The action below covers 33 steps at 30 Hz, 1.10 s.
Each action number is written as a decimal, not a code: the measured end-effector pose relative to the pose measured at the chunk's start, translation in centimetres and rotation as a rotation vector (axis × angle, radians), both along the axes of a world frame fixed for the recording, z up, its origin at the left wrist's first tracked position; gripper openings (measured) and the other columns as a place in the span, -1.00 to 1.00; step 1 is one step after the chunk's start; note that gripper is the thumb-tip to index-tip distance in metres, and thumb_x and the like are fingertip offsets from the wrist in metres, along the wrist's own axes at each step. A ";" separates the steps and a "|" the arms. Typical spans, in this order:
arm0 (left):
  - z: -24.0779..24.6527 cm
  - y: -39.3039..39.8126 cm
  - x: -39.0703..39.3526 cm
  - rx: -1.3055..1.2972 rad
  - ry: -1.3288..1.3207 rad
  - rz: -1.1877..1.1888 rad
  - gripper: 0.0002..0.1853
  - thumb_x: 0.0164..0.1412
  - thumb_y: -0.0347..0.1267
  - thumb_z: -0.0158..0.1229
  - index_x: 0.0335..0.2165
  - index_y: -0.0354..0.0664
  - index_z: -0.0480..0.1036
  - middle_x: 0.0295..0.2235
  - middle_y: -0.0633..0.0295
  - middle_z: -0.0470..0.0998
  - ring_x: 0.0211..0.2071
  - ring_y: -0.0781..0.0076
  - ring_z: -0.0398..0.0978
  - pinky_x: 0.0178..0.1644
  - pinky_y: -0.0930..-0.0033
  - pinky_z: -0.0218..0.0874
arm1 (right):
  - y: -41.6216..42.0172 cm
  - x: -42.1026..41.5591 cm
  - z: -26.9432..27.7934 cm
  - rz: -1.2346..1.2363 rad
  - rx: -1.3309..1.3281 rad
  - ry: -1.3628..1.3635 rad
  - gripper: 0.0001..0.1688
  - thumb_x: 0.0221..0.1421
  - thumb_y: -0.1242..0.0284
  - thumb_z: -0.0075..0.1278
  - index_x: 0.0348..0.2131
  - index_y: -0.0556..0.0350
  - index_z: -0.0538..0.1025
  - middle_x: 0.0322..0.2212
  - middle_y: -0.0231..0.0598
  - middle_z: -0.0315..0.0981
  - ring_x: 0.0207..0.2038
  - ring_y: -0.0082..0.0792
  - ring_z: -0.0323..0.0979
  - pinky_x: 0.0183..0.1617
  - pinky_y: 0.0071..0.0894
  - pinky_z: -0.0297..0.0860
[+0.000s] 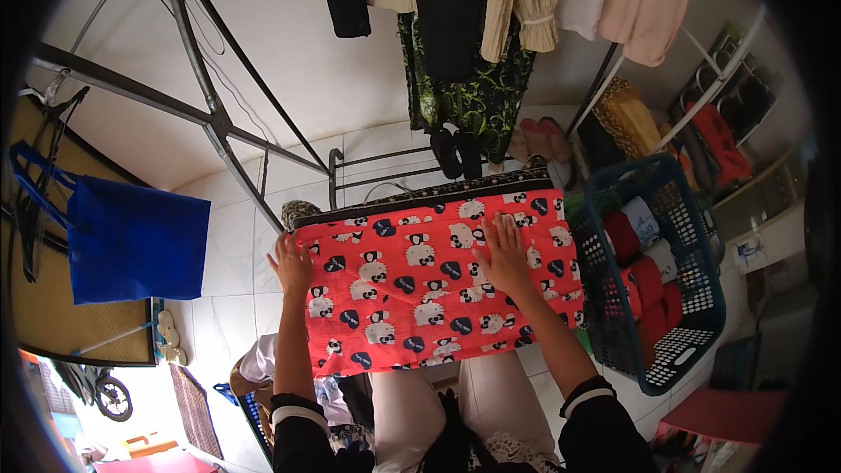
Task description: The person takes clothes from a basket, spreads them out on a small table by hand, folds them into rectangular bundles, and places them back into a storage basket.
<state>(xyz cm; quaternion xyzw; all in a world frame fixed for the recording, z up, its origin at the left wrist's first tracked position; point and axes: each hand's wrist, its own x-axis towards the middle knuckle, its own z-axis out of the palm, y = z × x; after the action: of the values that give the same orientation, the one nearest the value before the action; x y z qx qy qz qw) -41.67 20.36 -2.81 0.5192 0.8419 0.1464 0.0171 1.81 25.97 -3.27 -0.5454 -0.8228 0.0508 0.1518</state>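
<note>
A red cloth with white cartoon cats and dark hearts (pixel 420 282) lies spread before me, over an ironing board or similar padded surface whose dark, flower-patterned cover (pixel 433 194) shows along the far edge. On the cloth's far left corner rests my left hand (pixel 291 266), fingers apart. My right hand (pixel 506 253) lies flat on the upper right part of the cloth, palm down and fingers slightly spread. Neither hand grips anything that I can see. The near edge of the cloth reaches above my knees.
A dark green plastic basket (pixel 686 322) with rolled or folded clothes stands at the right. A blue bag (pixel 138 240) hangs on the left near a metal frame (pixel 217 125). Garments (pixel 450 13) hang beyond the board. Another laundry basket (pixel 253 417) sits at lower left.
</note>
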 end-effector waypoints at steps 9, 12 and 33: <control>-0.6 1.3 -3.6 -0.011 -0.171 0.053 -0.65 0.18 -0.08 -0.01 -0.35 -0.12 0.49 -0.05 0.22 0.29 0.05 0.20 0.18 0.11 -0.20 -0.15 | 0.0 0.0 -0.2 -0.012 -0.051 -0.035 -0.24 0.19 -0.01 -0.34 0.24 -0.09 -0.06 0.25 -0.04 -0.31 0.30 -0.04 -0.34 0.30 -0.01 -0.27; -0.3 2.0 -1.9 0.033 -0.027 0.054 -0.68 0.16 -0.09 0.00 -0.29 -0.10 0.42 -0.06 0.17 0.28 0.07 0.19 0.15 0.13 -0.21 -0.20 | 0.0 0.3 -0.4 -0.008 -0.022 -0.016 -0.23 0.19 -0.02 -0.33 0.24 -0.10 -0.06 0.26 -0.05 -0.31 0.30 -0.04 -0.35 0.30 0.00 -0.28; 0.2 -2.9 13.0 -0.005 0.046 -0.374 -0.28 0.22 0.01 -0.20 0.20 -0.20 -0.04 0.25 0.05 -0.12 0.28 0.14 -0.20 0.25 -0.17 -0.47 | -4.8 -1.5 1.4 0.174 -0.073 0.093 -0.22 0.09 -0.01 -0.16 0.19 -0.10 0.09 0.22 -0.15 -0.10 0.27 -0.07 -0.18 0.23 0.27 -0.24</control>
<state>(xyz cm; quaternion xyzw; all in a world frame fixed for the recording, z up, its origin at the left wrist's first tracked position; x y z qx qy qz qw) -28.72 17.44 -2.60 0.6698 0.7313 0.1266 0.0258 0.31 21.20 -1.92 -0.4739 -0.8567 0.1192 0.1650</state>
